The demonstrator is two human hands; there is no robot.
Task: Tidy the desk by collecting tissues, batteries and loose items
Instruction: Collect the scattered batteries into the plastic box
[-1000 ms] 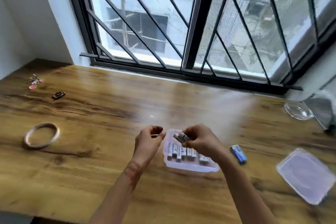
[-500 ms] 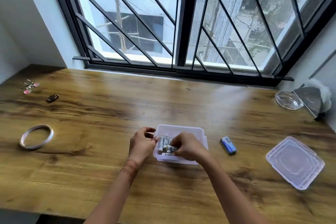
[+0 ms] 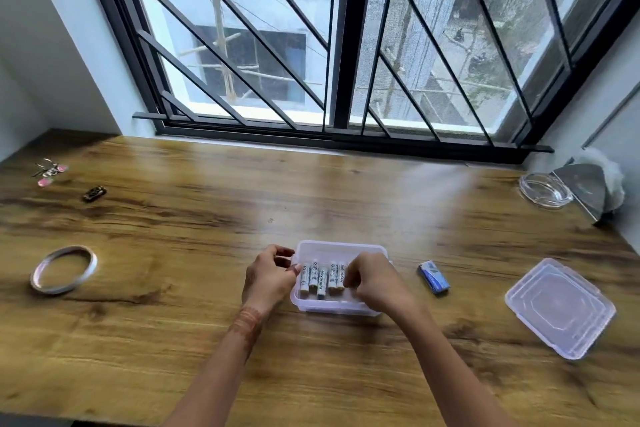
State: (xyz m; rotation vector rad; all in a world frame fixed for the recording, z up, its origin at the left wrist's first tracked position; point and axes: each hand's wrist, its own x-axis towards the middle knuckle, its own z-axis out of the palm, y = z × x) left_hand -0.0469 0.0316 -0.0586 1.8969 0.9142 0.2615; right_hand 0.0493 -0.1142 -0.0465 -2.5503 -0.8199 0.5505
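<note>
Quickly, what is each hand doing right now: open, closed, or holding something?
Left hand: fingers curled at the left rim of the box; whether it holds anything cannot be told.
Right hand: closed over the batteries; grip hidden.

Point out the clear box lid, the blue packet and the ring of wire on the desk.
clear box lid (image 3: 560,308), head view, centre of its flat top panel.
blue packet (image 3: 434,277), head view, middle of its upper face.
ring of wire (image 3: 90,262), head view, right side of the loop.
</note>
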